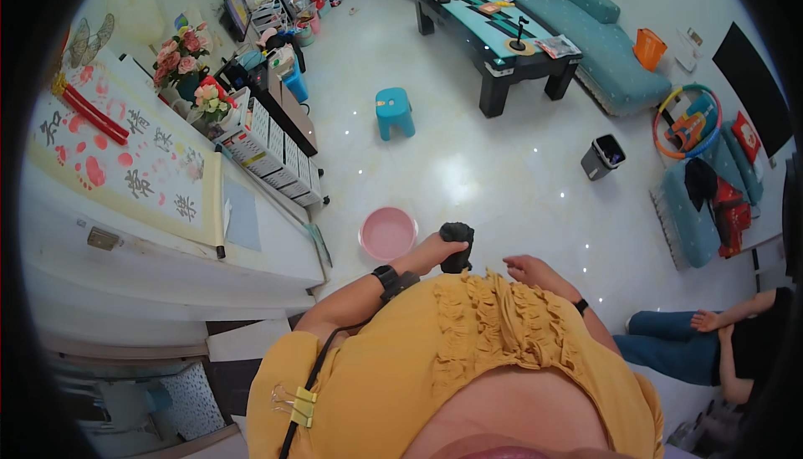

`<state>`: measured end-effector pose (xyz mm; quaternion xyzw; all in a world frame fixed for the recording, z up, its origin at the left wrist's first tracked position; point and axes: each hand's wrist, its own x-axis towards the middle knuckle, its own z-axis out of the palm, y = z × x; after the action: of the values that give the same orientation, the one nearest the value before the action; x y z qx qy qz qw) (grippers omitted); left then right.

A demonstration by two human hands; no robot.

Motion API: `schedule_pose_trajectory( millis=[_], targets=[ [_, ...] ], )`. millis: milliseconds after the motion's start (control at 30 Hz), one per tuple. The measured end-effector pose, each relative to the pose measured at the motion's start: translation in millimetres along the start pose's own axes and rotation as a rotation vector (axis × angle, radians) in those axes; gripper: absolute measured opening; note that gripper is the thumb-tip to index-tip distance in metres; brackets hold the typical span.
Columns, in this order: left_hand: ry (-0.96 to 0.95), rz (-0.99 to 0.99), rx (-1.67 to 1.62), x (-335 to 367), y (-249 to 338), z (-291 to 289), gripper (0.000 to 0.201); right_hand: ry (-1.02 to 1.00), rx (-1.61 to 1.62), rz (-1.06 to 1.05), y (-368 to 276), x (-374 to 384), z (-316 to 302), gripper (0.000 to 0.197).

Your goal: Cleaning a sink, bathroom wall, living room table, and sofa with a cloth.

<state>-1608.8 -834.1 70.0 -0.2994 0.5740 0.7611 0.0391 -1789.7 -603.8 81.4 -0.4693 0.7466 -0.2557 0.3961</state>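
Observation:
My left hand (435, 252) is wrapped round a crumpled black cloth (456, 248), held out in front of my chest. The cloth's exact kind is hard to make out. Slightly to the right, my right hand (527, 270) hovers before the ruffled front of my yellow top, with its fingers loosely bent and nothing visible in them. Just beyond my left hand, a round pink basin (388, 234) stands on the floor, apart from both hands.
A blue stool (394, 113) and a dark bin (603, 158) stand on the shiny floor. White drawers (272, 153) line the left wall. Farther off are a black-legged table (493, 82) and a teal sofa (577, 41). Another person (728, 333) is at the lower right.

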Motion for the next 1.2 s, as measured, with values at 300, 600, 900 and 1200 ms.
schedule_pose_trajectory(
  millis=[300,600,900,1200],
  targets=[
    [-0.346,0.003,0.036,-16.7,12.7,36.9,0.038,0.066,0.201,-0.306,-22.0,21.0,-2.3,0.080],
    [-0.295,0.188,0.090,7.6,-27.9,41.6,0.030,-0.208,0.218,0.057,14.9,6.7,16.5,0.028],
    [-0.117,0.073,-0.077,32.3,1.6,46.3,0.031,-0.012,0.461,0.049,10.6,7.7,1.9,0.031],
    [-0.171,0.193,-0.006,56.0,29.5,37.7,0.033,0.038,0.952,0.234,-0.5,50.1,-26.1,0.022]
  ],
)
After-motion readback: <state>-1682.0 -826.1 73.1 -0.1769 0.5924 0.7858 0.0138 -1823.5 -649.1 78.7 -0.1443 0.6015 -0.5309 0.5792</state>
